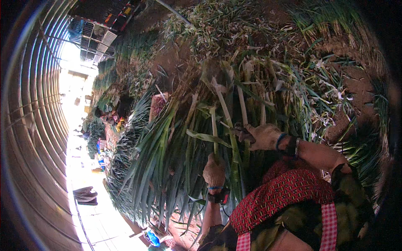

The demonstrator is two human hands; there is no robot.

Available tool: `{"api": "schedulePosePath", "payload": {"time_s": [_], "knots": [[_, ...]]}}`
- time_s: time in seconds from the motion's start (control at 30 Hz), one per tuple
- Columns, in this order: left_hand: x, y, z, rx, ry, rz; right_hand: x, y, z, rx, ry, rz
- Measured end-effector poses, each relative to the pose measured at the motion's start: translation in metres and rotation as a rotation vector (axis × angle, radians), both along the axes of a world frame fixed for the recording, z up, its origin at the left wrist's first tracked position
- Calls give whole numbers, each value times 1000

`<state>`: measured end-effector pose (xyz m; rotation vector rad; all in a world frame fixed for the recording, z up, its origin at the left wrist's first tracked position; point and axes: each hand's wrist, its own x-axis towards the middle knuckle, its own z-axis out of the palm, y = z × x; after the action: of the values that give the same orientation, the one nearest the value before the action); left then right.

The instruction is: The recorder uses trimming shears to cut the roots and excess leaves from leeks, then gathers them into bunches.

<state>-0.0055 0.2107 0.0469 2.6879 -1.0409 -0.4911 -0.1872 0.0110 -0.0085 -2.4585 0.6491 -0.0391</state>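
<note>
My left hand (pixel 214 172), in a pale work glove, is closed round the green part of a large green onion (pixel 214 129). Its white stalk points away from me. To the right, my gloved right hand (pixel 264 136) has its dark-stained fingers drawn together beside a long green leaf (pixel 235 152); what is between them is hard to make out. Several more white stalks (pixel 222 100) lie just beyond both hands. Under and left of my left hand spreads a thick pile of green onions (pixel 155 167), their leaves toward me.
Stripped leaves and peelings (pixel 318 92) litter the ground ahead and right. More onion bundles (pixel 331 21) stand at the far right. A ribbed, curved wall (pixel 37 125) runs along the left, with a truck (pixel 100 33) at the far left. Red patterned cloth (pixel 284 196) covers my lap.
</note>
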Motion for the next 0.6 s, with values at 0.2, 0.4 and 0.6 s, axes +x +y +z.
{"api": "schedulePosePath", "payload": {"time_s": [0.2,0.4,0.6], "knots": [[-1,4,-2,76,67,50,24,-20,7,-75,160,-67],[-14,11,-10,-162,241,55,16,-40,-31,-180,12,-83],[-18,26,-30,-471,638,163,-14,-17,45,84,94,-10]]}}
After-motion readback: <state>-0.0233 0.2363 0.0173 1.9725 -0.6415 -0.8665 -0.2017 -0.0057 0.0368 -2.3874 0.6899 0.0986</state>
